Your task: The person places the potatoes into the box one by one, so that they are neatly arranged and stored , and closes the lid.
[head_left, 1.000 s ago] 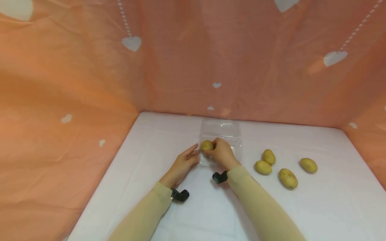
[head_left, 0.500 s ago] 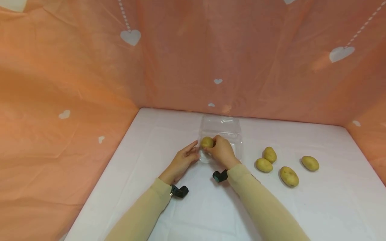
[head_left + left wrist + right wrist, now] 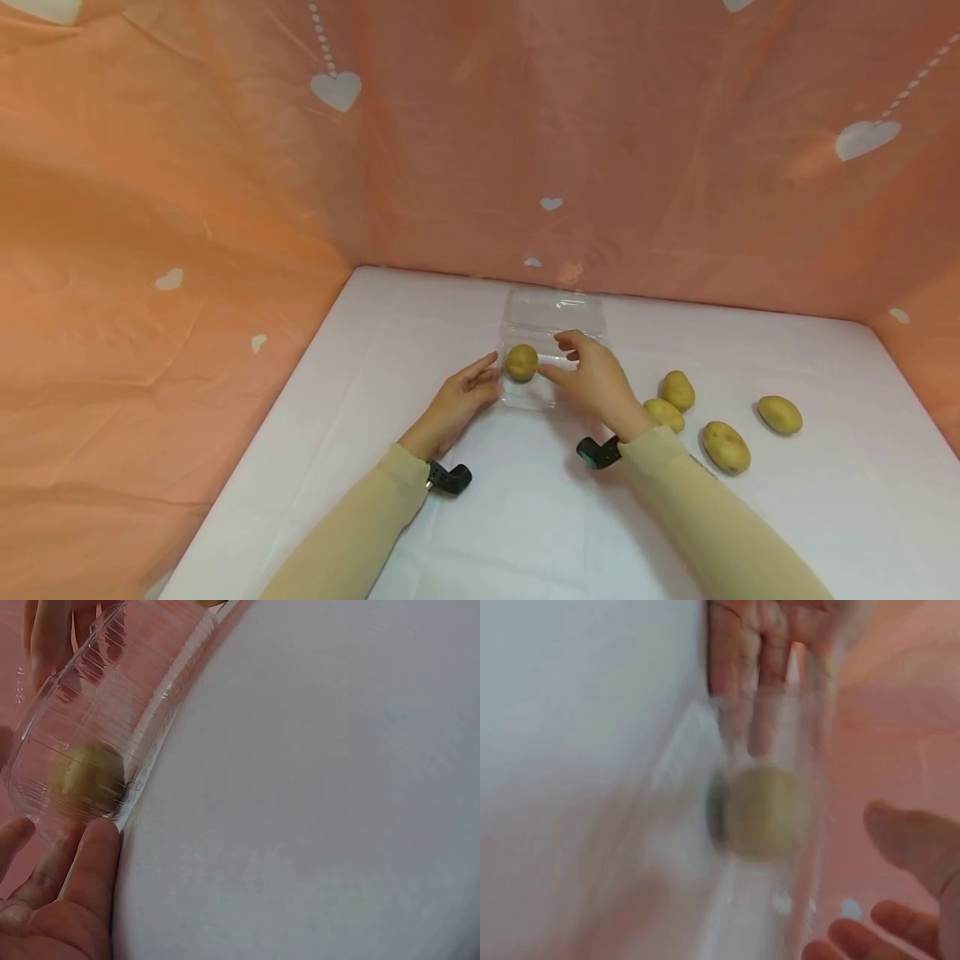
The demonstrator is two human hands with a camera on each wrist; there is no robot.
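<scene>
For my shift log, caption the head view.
Round yellow potato in an open clear plastic box, left hand at its side, right hand empty.

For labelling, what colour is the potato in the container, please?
The potato is dull yellow; best view: head.

Right wrist view: potato (image 3: 765, 814), container (image 3: 761, 900) blurred; 2 hands (image 3: 774, 637) cut off.

Readable text: none that I could make out. Clear container (image 3: 528, 400), potatoes (image 3: 726, 447) and black wrist cameras (image 3: 452, 479) showed no legible lettering, brand or number. Orange cloth (image 3: 97, 383) bore wordless print only: white hearts (image 3: 337, 91), dotted lines (image 3: 322, 38).
</scene>
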